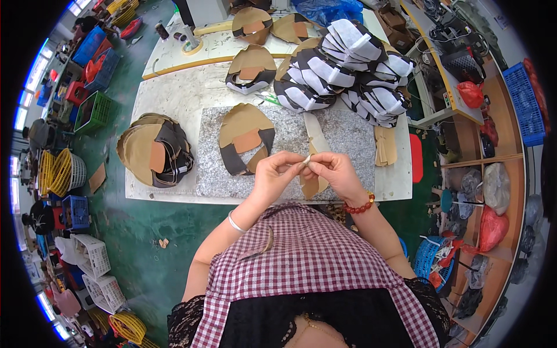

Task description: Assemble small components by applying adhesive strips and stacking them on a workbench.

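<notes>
My left hand (pixel 275 176) and my right hand (pixel 337 173) meet above a speckled grey slab (pixel 212 136). Thumbs and index fingers of both pinch a small pale scrap (pixel 307 159); its kind is too small to make out. Under the hands lies a pale, tan-ended strip (pixel 314 132), partly covered by them. Just left of my left hand, a shoe upper (pixel 246 120) lies flat on the slab, tan at the top, dark at the sides, with an orange-brown patch (pixel 248 140). A stack of similar uppers (pixel 136 148) sits on the table's left end.
Several black-and-white uppers (pixel 348 69) are heaped at the table's back right. More tan uppers (pixel 250 64) lie behind the slab. Folded tan pieces (pixel 385 146) rest at its right edge. A tape roll (pixel 190 45) stands at the back left. Shelving (pixel 496 116) rises on the right.
</notes>
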Available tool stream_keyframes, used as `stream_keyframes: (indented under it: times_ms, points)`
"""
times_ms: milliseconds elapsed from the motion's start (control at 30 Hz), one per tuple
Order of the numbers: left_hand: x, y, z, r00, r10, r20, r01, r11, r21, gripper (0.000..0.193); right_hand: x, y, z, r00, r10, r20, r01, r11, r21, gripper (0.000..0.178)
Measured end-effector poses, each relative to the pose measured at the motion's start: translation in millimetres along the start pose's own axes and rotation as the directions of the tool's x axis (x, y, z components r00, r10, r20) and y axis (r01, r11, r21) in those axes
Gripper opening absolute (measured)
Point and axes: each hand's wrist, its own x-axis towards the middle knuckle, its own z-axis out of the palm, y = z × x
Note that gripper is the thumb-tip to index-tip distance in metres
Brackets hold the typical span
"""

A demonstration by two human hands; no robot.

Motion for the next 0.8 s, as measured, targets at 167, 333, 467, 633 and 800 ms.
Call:
stream_keyframes:
  times_ms: [167, 333, 467, 633, 800]
  points:
    - [-1, 7, -4, 0.994, -0.04, 0.099, 0.041, 0.999, -0.006, 0.018, -3, 8, -1, 0.999, 0.027, -0.032, -0.025, 0.998, 0.064, 0.016]
    - [-2, -2, -6, 0.988, -0.131, 0.079, 0.128, 0.991, 0.044, 0.022, -5, 7, 10, 0.997, -0.048, -0.067, 0.049, 0.999, 0.019, 0.017]
    - [-1, 0, -4, 0.982, -0.187, 0.022, 0.187, 0.966, -0.177, 0.019, -5, 11, 10, 0.99, -0.082, -0.112, 0.068, 0.99, -0.124, 0.017]
    - [-2, -7, -6, 0.985, -0.169, -0.028, 0.168, 0.985, -0.027, 0.02, -2, 12, 19, 0.948, -0.308, -0.079, 0.233, 0.843, -0.484, 0.017]
    - [1, -15, -7, 0.945, -0.296, -0.141, 0.226, 0.901, -0.371, 0.014, 9, 27, 12, 0.976, -0.151, -0.157, 0.14, 0.987, -0.077, 0.02]
